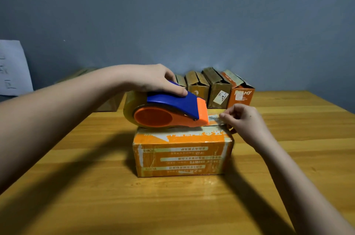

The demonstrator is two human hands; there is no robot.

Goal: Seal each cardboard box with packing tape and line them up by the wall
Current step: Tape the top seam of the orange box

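Left hand [153, 79] gripping blue-and-orange plastic tape dispenser [169, 111] atop near orange printed cardboard box [182, 154] at table centre. Right hand [244, 119] pinching clear tape end (barely discernible). Upside-down print: "RABBITS".

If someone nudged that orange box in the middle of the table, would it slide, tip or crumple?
The orange box lies on a broad face and sits low, so it would probably slide on the smooth wooden table rather than tip. Its creased cardboard suggests the walls may give a little under a push. The tape dispenser on top, gripped by the left hand, likely steadies it.
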